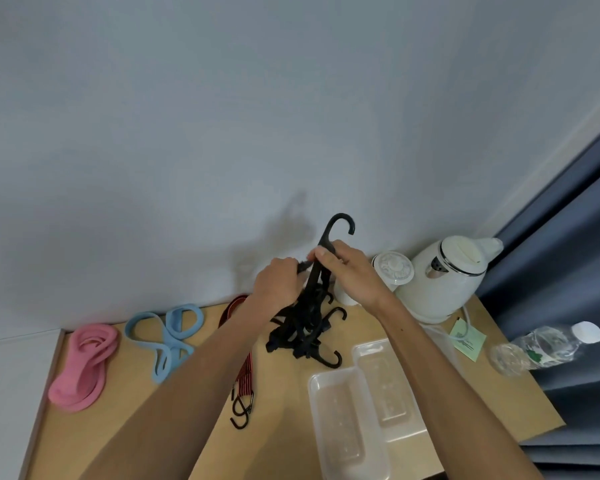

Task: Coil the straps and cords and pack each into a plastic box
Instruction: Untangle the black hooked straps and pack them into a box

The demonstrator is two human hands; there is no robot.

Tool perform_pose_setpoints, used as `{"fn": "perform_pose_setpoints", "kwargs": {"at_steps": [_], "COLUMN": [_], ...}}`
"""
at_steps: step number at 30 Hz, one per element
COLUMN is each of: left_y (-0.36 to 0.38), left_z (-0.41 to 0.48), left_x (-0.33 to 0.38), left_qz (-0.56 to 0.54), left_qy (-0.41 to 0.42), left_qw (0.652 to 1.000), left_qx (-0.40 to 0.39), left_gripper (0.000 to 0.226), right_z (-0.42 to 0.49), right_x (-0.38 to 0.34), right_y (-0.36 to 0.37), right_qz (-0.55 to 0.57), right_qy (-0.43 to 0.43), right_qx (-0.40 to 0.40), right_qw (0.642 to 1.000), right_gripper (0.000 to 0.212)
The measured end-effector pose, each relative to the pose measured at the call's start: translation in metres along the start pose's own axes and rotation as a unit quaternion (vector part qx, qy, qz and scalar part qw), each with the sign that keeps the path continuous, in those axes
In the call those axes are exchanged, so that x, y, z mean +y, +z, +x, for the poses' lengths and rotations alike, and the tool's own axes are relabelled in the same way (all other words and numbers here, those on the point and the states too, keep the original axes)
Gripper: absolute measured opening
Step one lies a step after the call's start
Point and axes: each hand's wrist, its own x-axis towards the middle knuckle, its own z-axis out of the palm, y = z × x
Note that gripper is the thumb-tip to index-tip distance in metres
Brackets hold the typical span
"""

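Note:
A tangle of black cords with hooks point(305, 323) hangs above the wooden table point(194, 427); one hook sticks up above my fingers. My left hand point(279, 284) grips the bundle on its left side. My right hand point(349, 271) pinches a strand just below the raised hook. On the table lie a pink strap point(84, 365), a blue strap point(168, 336) and a red-and-black striped bungee cord point(244, 375) with metal hooks. Two clear plastic boxes point(347, 420) sit side by side at the front right, nothing inside.
A white electric kettle point(447, 278) and a round white lid point(394, 268) stand at the back right by the wall. A green paper packet point(466, 339) and a lying plastic water bottle point(544, 346) are near the table's right edge. A dark curtain hangs on the right.

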Motion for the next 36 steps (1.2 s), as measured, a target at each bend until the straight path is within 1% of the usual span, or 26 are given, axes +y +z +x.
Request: {"fn": "perform_pose_setpoints", "kwargs": {"at_steps": [1, 2, 4, 5, 7, 9, 10, 11, 12, 13, 14, 15, 16, 17, 18, 20, 23, 24, 25, 27, 29, 31, 32, 33, 34, 36], "left_y": [0.0, -0.001, -0.006, -0.008, -0.01, -0.006, -0.004, -0.002, -0.002, -0.004, -0.007, -0.01, -0.012, -0.012, -0.011, -0.007, 0.003, 0.005, 0.005, 0.004, -0.002, -0.006, -0.008, -0.011, -0.013, -0.019], "left_z": [0.001, 0.002, 0.003, 0.003, 0.001, -0.001, -0.003, -0.005, -0.006, -0.009, -0.012, -0.017, -0.02, -0.023, -0.025, -0.028, -0.027, -0.026, -0.027, -0.027, -0.028, -0.029, -0.03, -0.032, -0.033, -0.038], "left_x": [-0.005, -0.009, -0.016, -0.02, -0.024, -0.026, -0.024, -0.02, -0.015, -0.008, 0.0, 0.009, 0.018, 0.026, 0.032, 0.041, 0.045, 0.047, 0.049, 0.052, 0.051, 0.045, 0.042, 0.039, 0.037, 0.036], "left_qz": [-0.067, -0.106, -0.114, -0.097, -0.047, 0.028, 0.062, 0.074, 0.047, -0.023, -0.112, -0.18, -0.217, -0.241, -0.268, -0.332, -0.373, -0.367, -0.351, -0.335, -0.35, -0.369, -0.372, -0.37, -0.358, -0.339], "left_qy": [-0.017, -0.029, -0.039, -0.039, -0.053, -0.088, -0.096, -0.086, -0.054, -0.006, 0.043, 0.079, 0.097, 0.106, 0.11, 0.111, 0.11, 0.104, 0.101, 0.097, 0.08, 0.052, 0.04, 0.031, 0.025, 0.024], "left_qw": [0.997, 0.993, 0.989, 0.991, 0.995, 0.995, 0.993, 0.993, 0.997, 1.0, 0.992, 0.976, 0.96, 0.947, 0.938, 0.92, 0.906, 0.91, 0.918, 0.929, 0.93, 0.926, 0.925, 0.927, 0.932, 0.94], "left_qx": [0.02, 0.044, 0.079, 0.086, 0.069, 0.03, 0.021, 0.024, 0.024, 0.005, -0.04, -0.098, -0.15, -0.182, -0.191, -0.176, -0.168, -0.164, -0.156, -0.122, -0.079, -0.064, -0.062, -0.057, -0.049, -0.03], "left_gripper": [0.029, 0.031, 0.031, 0.029, 0.028, 0.038, 0.046, 0.052, 0.058, 0.065, 0.074, 0.082, 0.086, 0.086, 0.084, 0.077, 0.046, 0.038, 0.035, 0.028, 0.012, 0.004, 0.003, 0.007, 0.013, 0.02], "right_z": [0.001, 0.001, 0.002, 0.001, 0.002, 0.003, 0.004, 0.005, 0.006, 0.006, 0.007, 0.008, 0.008, 0.008, 0.008, 0.004, -0.003, -0.005, -0.006, -0.01, -0.012, -0.014, -0.015, -0.016, -0.017, -0.02], "right_x": [0.003, 0.007, 0.013, 0.014, 0.011, 0.001, -0.005, -0.013, -0.02, -0.027, -0.033, -0.04, -0.045, -0.051, -0.057, -0.067, -0.075, -0.075, -0.073, -0.067, -0.055, -0.036, -0.026, -0.015, -0.005, 0.015], "right_y": [-0.002, -0.005, -0.009, -0.012, -0.017, -0.02, -0.02, -0.019, -0.018, -0.015, -0.013, -0.011, -0.009, -0.009, -0.009, -0.012, -0.018, -0.02, -0.023, -0.031, -0.039, -0.044, -0.045, -0.045, -0.043, -0.036], "right_qz": [0.033, 0.061, 0.121, 0.156, 0.186, 0.199, 0.216, 0.238, 0.258, 0.273, 0.284, 0.297, 0.312, 0.33, 0.351, 0.393, 0.423, 0.424, 0.418, 0.376, 0.296, 0.208, 0.176, 0.152, 0.131, 0.09], "right_qy": [0.021, 0.04, 0.063, 0.058, 0.031, 0.001, -0.013, -0.027, -0.038, -0.049, -0.059, -0.067, -0.074, -0.082, -0.088, -0.098, -0.121, -0.128, -0.132, -0.13, -0.089, -0.015, 0.022, 0.055, 0.086, 0.143], "right_qx": [0.019, 0.039, 0.072, 0.086, 0.127, 0.153, 0.151, 0.141, 0.13, 0.123, 0.121, 0.121, 0.124, 0.127, 0.129, 0.135, 0.148, 0.154, 0.161, 0.19, 0.239, 0.287, 0.298, 0.297, 0.283, 0.242], "right_qw": [0.999, 0.997, 0.988, 0.982, 0.974, 0.968, 0.965, 0.961, 0.957, 0.953, 0.949, 0.945, 0.939, 0.932, 0.923, 0.904, 0.886, 0.883, 0.884, 0.898, 0.92, 0.935, 0.938, 0.941, 0.946, 0.956], "right_gripper": [0.028, 0.03, 0.03, 0.028, 0.025, 0.021, 0.02, 0.018, 0.017, 0.017, 0.017, 0.018, 0.019, 0.019, 0.02, 0.022, 0.023, 0.023, 0.023, 0.023, 0.021, 0.021, 0.024, 0.028, 0.031, 0.028]}}
